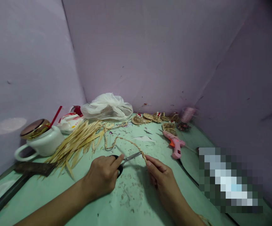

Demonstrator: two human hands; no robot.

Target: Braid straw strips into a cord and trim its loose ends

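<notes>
My left hand (105, 174) is closed on a pair of black-handled scissors (127, 159), whose blades point right. The blade tips meet a braided straw cord (131, 142) close to its near end. Between thumb and fingers, my right hand (160, 172) pinches that end of the cord. From there the braid runs back and left across the table in a loose curve, towards a bundle of dry straw strips (81, 139). Whether the blades are cutting through the cord, I cannot tell.
A pink glue gun (176, 144) with a black cable lies right. Behind are woven straw pieces (152, 118) and a white plastic bag (108, 106). A white mug (46, 141) and a hammer-like tool (33, 169) stand left. A blurred-out object (230, 180) lies at right.
</notes>
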